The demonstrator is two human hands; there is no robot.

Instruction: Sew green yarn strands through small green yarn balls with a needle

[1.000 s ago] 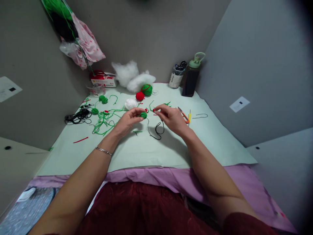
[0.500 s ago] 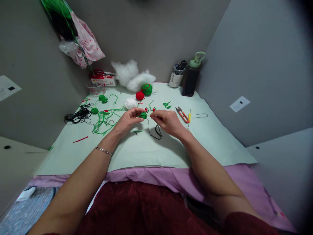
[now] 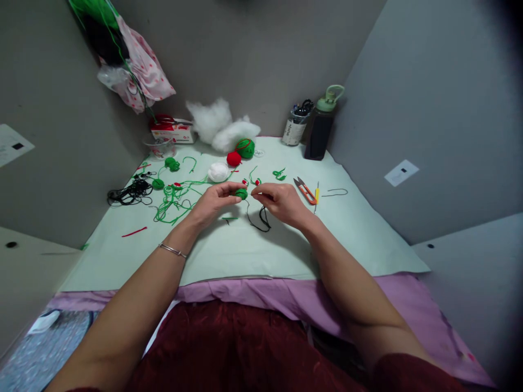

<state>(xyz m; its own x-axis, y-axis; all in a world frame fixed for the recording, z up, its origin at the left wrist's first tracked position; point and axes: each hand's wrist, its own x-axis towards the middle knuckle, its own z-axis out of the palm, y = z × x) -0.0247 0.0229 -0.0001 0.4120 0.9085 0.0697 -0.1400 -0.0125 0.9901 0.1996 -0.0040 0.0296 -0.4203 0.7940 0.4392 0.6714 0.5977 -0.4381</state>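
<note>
Between the thumb and fingers of my left hand (image 3: 214,201) is a small green crocheted piece (image 3: 241,194), held just above the table. My right hand (image 3: 280,200) is closed in a pinch close to the piece's right side; what its fingertips hold is too thin and small to make out. A black yarn strand (image 3: 261,222) hangs from near the green piece and loops on the table below my right hand. Just beyond my hands lie two small red, white and green crocheted bits (image 3: 257,182). A short green strip (image 3: 229,218) lies below the green piece.
Orange thread snips (image 3: 305,191) and a yellow-handled tool (image 3: 316,195) lie to the right. Tangled green yarn (image 3: 171,204) and black yarn (image 3: 133,191) spread at left. Behind are a white yarn ball (image 3: 218,172), a red ball (image 3: 233,159), stuffing (image 3: 229,133) and a bottle (image 3: 318,130).
The green piece has shifted slightly to the right and turned a little in my left hand. The thin pale line seen between it and my right fingertips is now barely visible.
</note>
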